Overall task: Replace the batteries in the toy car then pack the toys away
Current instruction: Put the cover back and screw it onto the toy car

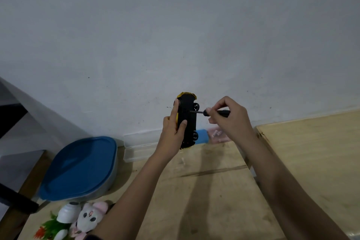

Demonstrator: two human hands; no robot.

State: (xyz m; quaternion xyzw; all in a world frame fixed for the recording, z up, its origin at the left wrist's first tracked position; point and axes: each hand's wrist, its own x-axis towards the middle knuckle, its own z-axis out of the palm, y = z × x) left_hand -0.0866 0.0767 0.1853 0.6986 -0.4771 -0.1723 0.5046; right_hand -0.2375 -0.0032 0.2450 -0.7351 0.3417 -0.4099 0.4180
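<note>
Against grey wall (175, 25), left hand (172, 132) grips toy car (188, 117), right hand (230, 120) screwdriver (204, 112).

Dim, flat light, soft shadows, edges seemingly warped and blurry.

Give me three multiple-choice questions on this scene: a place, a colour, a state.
1. The container sits: A left of the toy car; B right of it; C behind it.
2. Its lid is: A red; B blue; C green.
3. The toy car is: A packed away; B lying loose; C gripped in one hand.
Answers: 1 A, it lies far left; 2 B, plainly blue; 3 C, the left hand wraps it, the right hand holds a screwdriver to it.
</note>
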